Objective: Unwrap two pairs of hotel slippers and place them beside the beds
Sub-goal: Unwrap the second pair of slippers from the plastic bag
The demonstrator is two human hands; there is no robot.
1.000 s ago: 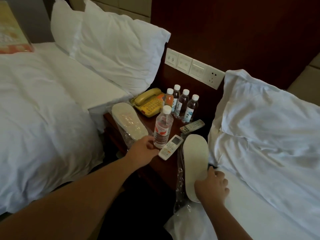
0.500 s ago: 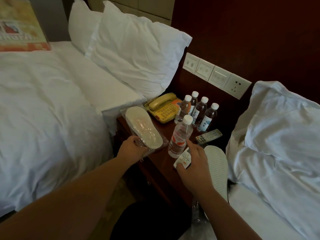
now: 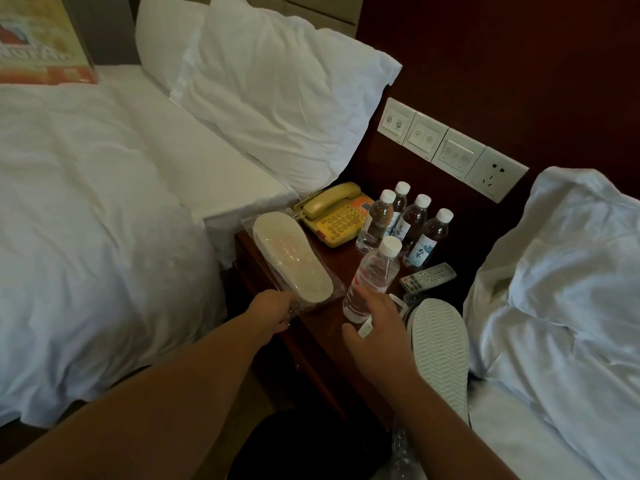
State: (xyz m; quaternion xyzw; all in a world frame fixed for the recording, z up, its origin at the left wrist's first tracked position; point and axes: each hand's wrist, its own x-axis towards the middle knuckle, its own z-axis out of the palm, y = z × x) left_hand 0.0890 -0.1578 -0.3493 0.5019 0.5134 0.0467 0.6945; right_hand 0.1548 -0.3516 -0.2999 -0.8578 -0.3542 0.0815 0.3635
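Observation:
One pair of slippers in clear plastic wrap (image 3: pixel 292 259) lies on the left part of the dark wooden nightstand (image 3: pixel 313 336). My left hand (image 3: pixel 272 311) is shut on the near end of that wrap. A second white slipper pair (image 3: pixel 440 344) lies sole up on the edge of the right bed, with crinkled plastic (image 3: pixel 401 452) hanging below it. My right hand (image 3: pixel 379 329) lies over a white remote (image 3: pixel 365 329) at the foot of a water bottle with a red label (image 3: pixel 372 278). Whether it grips the remote is hidden.
On the nightstand stand a yellow telephone (image 3: pixel 332 216), several small water bottles (image 3: pixel 415 223) and a grey remote (image 3: pixel 427 277). A switch and socket panel (image 3: pixel 450 150) is on the wall behind. White beds flank the stand: left bed (image 3: pixel 86 220), right bed (image 3: pixel 561 306).
My right hand left the slipper on the right bed and came over the white remote by the bottle. My left hand took hold of the wrapped slipper pack's near end.

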